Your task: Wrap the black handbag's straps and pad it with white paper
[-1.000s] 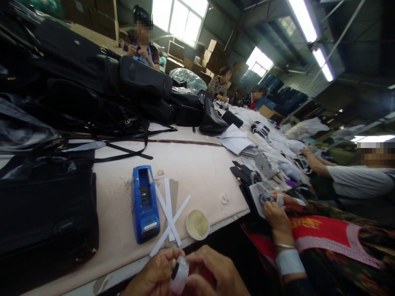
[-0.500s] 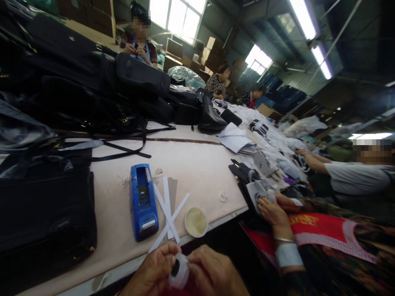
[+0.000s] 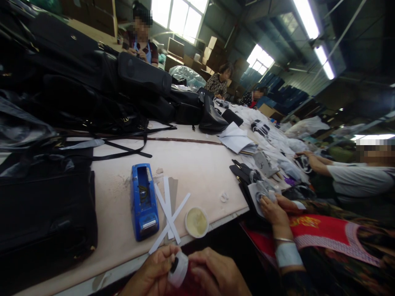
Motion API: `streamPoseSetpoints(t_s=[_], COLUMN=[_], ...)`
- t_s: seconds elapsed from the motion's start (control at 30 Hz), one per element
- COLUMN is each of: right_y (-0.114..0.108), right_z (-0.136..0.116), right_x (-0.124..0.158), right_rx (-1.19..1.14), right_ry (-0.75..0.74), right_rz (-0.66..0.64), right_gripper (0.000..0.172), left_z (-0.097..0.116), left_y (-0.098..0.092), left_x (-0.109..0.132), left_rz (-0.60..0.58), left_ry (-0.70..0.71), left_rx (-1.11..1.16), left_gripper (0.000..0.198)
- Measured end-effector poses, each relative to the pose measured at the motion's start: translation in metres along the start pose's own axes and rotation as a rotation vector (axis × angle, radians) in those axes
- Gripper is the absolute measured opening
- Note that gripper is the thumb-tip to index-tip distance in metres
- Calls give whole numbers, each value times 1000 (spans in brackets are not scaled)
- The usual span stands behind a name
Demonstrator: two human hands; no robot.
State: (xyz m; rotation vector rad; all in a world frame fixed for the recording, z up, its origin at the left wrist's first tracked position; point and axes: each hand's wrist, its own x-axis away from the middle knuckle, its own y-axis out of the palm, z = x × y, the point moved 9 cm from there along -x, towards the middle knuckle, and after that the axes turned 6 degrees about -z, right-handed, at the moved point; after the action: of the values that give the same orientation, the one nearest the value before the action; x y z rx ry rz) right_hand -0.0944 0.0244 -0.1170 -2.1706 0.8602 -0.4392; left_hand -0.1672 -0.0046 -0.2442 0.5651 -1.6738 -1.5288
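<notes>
My left hand (image 3: 159, 269) is closed at the table's front edge, gripping a small black piece with a translucent white wrap (image 3: 179, 271) around it. What the black piece is cannot be made out. My right hand (image 3: 217, 269) is just to the right of the wrap, its fingers bent and its thumb a little apart, with nothing visible in them. Beyond my hands stands a round tub of yellowish paste (image 3: 196, 222). White strips (image 3: 168, 209) lie crossed beside it, next to a blue tape dispenser (image 3: 144, 201).
Black bags (image 3: 77, 65) are piled along the left and back of the table (image 3: 197, 164), and one large black bag (image 3: 46, 205) lies at near left. At right, a co-worker's hands (image 3: 276, 209) handle a black bag. White papers (image 3: 236, 137) lie farther back.
My right fingers have drawn slightly away from the white wrap and loosened. The wrap has tilted and covers more of the black piece. My left hand keeps its grip.
</notes>
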Motion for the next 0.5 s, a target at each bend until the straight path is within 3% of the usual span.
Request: streamPoseSetpoints(t_s=[0.2,0.4,0.5], right_y=[-6,7,14], right_z=[-15,8,14], right_x=[-2,-8,-14], right_rx=[173,-72,-236], right_ry=[-99,54,145], right_rz=[77,-26,-108], right_gripper=[15,46,45], left_z=[-11,-14,-12], left_y=[4,-3,0], left_x=[2,-2,-2], left_rz=[-34,-87,-106], left_ry=[-65,-57,-60], left_rx=[34,34,3], left_gripper=[26,36,39])
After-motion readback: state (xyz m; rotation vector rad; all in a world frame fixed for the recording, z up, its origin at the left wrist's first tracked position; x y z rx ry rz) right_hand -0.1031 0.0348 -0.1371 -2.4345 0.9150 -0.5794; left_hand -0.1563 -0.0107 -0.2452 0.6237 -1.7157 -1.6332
